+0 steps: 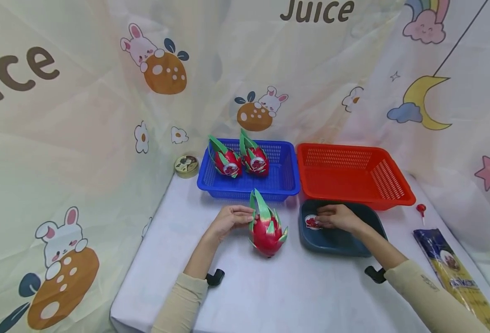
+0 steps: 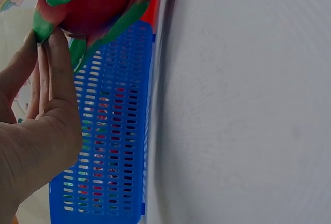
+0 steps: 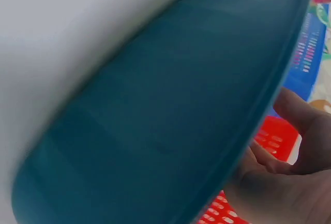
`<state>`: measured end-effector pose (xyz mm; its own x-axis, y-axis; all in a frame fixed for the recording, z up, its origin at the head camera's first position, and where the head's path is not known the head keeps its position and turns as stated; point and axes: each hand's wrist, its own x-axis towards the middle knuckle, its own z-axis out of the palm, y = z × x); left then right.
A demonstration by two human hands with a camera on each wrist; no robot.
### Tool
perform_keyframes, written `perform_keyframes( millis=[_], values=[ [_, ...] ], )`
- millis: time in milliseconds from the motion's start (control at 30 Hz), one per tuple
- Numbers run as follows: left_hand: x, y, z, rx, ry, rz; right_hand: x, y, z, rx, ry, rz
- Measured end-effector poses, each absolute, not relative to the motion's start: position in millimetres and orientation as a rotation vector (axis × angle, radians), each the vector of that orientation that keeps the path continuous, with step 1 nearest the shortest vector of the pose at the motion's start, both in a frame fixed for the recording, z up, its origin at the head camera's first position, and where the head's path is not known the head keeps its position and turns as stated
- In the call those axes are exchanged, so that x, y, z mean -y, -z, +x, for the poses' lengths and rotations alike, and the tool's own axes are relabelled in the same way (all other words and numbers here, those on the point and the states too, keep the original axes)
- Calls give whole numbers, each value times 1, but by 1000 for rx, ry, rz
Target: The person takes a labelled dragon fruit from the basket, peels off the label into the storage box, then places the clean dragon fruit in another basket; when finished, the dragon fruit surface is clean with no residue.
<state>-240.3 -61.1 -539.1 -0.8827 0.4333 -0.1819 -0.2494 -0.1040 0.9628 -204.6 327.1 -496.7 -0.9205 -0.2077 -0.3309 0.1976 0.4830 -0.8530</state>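
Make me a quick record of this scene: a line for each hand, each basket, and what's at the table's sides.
left hand: pinches a green leaf of the front dragon fruit
right hand: at a round sticker in the dark tray; grip unclear
blue basket: two dragon fruits
red basket: right of the blue one
left side: round tin
right side: lollipop, blue-and-yellow packet

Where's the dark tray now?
In the head view, the dark tray sits right of centre, in front of the red basket, beneath the right hand.
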Motion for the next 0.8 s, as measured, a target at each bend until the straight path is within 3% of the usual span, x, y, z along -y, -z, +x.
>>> perform_keyframes(
  millis=[367, 800],
  values=[
    [63, 538, -242, -1730, -2011, 225, -289, 459, -198, -2563, 1218, -112],
    [63, 537, -242, -1743, -2017, 214, -220, 433, -219, -2666, 1276, -235]
  ],
)
